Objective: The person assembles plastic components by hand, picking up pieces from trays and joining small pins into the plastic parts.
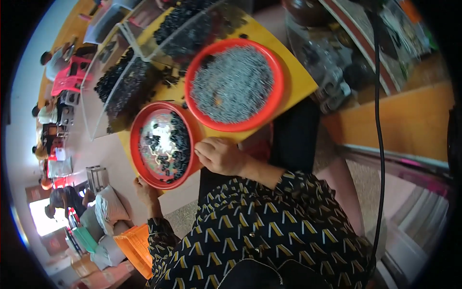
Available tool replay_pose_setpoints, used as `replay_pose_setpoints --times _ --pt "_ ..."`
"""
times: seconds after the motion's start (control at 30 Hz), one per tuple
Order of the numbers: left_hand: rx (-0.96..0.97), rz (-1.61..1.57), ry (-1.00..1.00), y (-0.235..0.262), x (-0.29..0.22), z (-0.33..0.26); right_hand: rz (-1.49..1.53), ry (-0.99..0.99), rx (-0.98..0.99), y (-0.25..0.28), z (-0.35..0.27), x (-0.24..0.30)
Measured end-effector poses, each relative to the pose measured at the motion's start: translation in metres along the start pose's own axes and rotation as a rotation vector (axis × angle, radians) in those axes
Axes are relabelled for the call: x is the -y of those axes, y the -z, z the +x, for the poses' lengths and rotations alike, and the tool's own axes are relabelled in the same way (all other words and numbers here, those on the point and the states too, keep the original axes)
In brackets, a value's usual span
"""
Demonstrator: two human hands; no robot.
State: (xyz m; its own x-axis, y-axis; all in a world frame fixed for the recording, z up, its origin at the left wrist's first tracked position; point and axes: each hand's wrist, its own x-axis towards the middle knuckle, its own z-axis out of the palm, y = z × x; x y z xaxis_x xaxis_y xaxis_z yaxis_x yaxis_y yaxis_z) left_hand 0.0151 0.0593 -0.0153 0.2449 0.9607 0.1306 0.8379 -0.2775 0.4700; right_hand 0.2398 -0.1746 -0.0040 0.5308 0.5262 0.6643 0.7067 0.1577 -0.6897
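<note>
While facing the yellow worktop [299, 77], held apart the right hand [221, 156], curled at the right rim of the smaller red tray [135, 138] by the near left corner, and the left hand [146, 191] beside that tray's near rim. Could not tell of anything pinched in either. Saw black pieces [182, 139] in that tray, slim grey pieces [236, 82] in the larger red tray [279, 84] along the near edge.

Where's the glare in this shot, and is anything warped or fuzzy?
Head view: white glare washes out the middle of the red tray with black pieces; head view: the window is blown out; head view: fisheye leaves dark corners, and the distant seated people look soft.
</note>
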Motion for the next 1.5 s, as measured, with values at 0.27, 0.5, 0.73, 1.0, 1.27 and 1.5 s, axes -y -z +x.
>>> replay_pose_setpoints --times 0.27,0.5,0.73,1.0,1.27,1.5 --pt "0.039 -0.195 -0.070 -0.008 -0.008 -0.006 0.010 -0.011 -0.027 0.002 -0.013 -0.005" --pt "0.019 -0.140 -0.040 -0.003 -0.009 -0.009 -0.006 0.017 -0.042 0.002 -0.012 -0.001" --pt "0.032 -0.001 0.036 -0.002 -0.005 -0.003 -0.070 0.062 -0.035 0.001 -0.010 0.001" --pt "-0.011 -0.039 0.016 0.005 -0.010 -0.013 -0.135 0.059 -0.032 -0.004 -0.005 0.007" --pt "-0.011 -0.109 0.022 0.003 -0.011 -0.015 -0.222 0.024 0.016 -0.007 -0.002 0.013" --pt "-0.026 -0.181 0.011 0.003 -0.006 -0.017 -0.266 0.007 0.046 -0.011 -0.002 0.015"
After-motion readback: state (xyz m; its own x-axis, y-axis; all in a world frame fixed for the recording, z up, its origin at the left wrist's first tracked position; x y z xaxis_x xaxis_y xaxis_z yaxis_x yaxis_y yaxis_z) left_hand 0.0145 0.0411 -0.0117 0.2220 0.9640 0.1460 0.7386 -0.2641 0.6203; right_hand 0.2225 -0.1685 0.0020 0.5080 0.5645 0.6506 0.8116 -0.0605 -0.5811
